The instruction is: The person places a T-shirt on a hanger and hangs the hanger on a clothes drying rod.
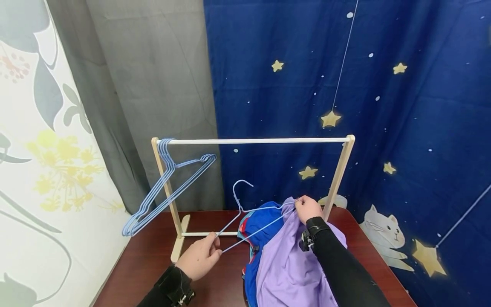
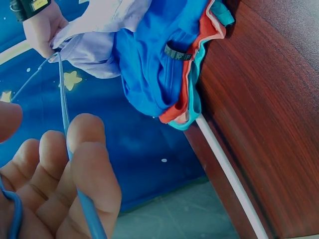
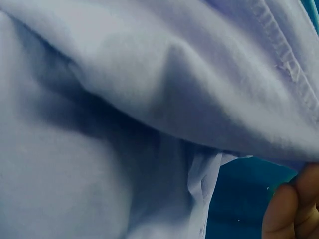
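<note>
A light blue wire hanger is held over the dark wooden table. My left hand pinches its left corner; in the left wrist view the hanger wire runs between my fingers. My right hand grips the collar of a lilac shirt at the hanger's right end. That lilac shirt fills the right wrist view, with my fingertips at the lower right. A blue garment with red and teal edging lies under the shirt; the left wrist view shows the blue garment too.
A small wooden clothes rail stands at the back of the table, with several blue wire hangers hung at its left end. A starry blue curtain and a grey curtain hang behind.
</note>
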`<state>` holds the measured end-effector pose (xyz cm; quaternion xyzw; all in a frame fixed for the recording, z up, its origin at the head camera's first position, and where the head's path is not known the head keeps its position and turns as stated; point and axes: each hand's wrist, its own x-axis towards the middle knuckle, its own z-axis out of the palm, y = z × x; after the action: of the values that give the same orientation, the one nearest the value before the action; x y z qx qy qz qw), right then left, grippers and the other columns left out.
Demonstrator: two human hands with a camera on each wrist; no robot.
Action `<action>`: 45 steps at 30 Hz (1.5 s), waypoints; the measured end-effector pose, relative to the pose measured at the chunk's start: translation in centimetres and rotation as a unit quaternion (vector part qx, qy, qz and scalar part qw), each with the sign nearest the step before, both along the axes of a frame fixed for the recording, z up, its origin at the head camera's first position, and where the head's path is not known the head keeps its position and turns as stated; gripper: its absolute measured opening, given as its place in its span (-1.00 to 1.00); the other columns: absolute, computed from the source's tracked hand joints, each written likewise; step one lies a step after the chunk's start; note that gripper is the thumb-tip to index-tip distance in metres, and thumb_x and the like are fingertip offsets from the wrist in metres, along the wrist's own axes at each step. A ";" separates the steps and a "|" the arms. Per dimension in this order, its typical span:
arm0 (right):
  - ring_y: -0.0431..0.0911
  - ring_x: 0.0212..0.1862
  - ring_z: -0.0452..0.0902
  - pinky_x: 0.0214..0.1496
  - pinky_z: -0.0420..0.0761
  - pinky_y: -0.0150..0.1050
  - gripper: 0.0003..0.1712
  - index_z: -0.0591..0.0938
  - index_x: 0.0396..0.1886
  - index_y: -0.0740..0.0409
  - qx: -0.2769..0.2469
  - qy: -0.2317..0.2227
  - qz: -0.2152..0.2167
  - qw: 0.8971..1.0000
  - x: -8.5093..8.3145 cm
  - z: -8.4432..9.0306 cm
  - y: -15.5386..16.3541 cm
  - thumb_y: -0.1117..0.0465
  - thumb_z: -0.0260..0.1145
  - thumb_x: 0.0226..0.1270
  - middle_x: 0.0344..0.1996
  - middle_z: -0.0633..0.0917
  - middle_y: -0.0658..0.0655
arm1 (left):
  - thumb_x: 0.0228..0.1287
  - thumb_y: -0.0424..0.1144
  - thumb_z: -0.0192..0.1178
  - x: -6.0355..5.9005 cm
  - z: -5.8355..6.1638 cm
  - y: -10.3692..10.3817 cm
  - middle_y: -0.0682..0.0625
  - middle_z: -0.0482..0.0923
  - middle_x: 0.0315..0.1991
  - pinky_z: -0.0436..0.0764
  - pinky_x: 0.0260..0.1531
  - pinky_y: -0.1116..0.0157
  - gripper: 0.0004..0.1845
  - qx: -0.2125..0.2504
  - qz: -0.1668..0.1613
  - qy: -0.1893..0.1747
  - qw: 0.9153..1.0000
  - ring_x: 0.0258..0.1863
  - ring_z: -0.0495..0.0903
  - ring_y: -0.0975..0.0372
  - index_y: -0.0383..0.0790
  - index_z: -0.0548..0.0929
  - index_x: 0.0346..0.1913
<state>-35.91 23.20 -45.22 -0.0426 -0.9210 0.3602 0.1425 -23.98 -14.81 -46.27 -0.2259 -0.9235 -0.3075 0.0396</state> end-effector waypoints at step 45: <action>0.11 0.18 0.53 0.31 0.39 0.04 -0.72 0.78 0.00 0.12 0.160 0.226 0.120 0.953 1.5 1.5 -4.3 0.22 0.20 0.47 0.03 0.73 0.13 | 0.30 -0.15 0.24 0.3 0.7 7.7 0.16 0.36 -0.56 0.41 -0.50 0.21 -0.78 -0.003 0.067 0.034 0.997 -0.58 0.41 0.29 -0.12 0.48 -0.11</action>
<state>-34.38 18.92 -43.69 0.1742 -0.9085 0.2227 0.3077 -23.66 -7.15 -45.54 -0.1743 -0.9356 -0.2932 0.0909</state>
